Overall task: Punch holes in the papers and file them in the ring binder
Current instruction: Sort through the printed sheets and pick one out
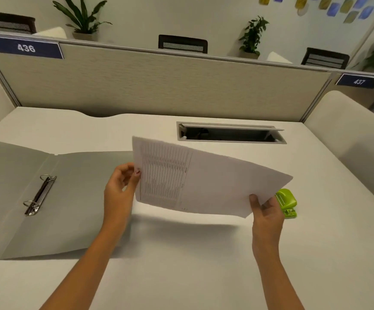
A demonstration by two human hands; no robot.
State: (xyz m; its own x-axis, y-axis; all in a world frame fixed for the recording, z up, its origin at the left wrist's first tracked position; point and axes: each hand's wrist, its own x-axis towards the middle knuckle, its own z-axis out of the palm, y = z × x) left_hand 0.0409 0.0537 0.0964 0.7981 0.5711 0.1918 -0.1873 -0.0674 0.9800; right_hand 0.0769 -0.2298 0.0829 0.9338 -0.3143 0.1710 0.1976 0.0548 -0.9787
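Both hands pinch the papers [204,184] aloft, long axis left-right, the right hand [265,211] just beside the green hole punch [287,201], the left hand [120,186] nearer the open ring binder [40,193]

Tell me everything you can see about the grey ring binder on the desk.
The ring binder lies open and flat on the left of the white desk, inside face up. It looks like matte grey plastic, with a fold line on each side of the spine. A metal two-ring mechanism sits near the spine, rings apparently closed and holding no paper. A clear pocket glints at the far left edge. The left hand is above its right cover; contact is unclear.
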